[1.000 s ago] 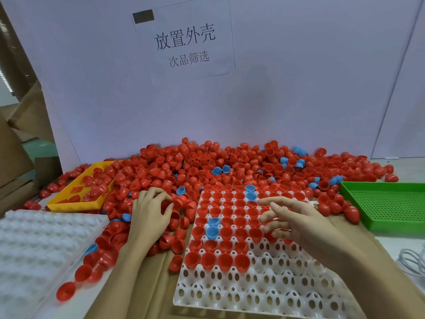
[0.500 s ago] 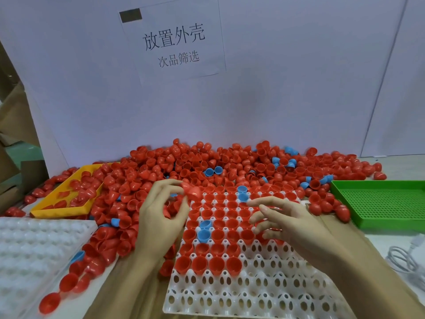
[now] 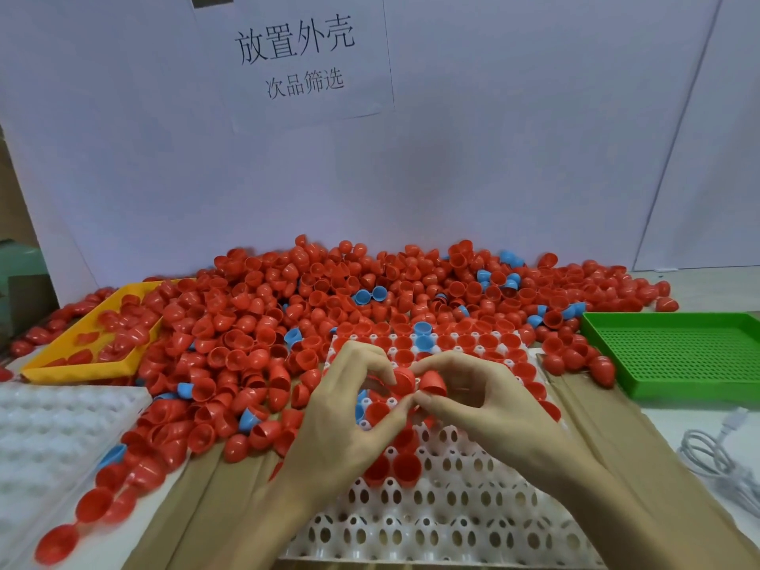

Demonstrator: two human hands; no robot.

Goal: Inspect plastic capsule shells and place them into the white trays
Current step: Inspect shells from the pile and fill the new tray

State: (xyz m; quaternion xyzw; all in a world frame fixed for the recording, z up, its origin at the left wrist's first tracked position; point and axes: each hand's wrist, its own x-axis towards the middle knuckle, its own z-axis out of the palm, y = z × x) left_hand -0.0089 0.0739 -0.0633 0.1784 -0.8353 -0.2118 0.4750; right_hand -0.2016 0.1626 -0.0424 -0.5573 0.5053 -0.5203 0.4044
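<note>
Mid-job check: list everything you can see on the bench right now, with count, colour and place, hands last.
Loose plastic capsule shells: too many to count, mostly red, some blue, heaped along the backboard.
White perforated plastic tray: one, centre, far rows filled with shells.
White moulded tray: one, near left.
Yellow plastic tray: one, far left, holding red shells.
Green mesh tray: one, right.
White cable: one, near right.
Paper sign: one, white, on the backboard.
Left hand: grip on a red shell, over the centre tray.
Right hand: grip on another red shell.
</note>
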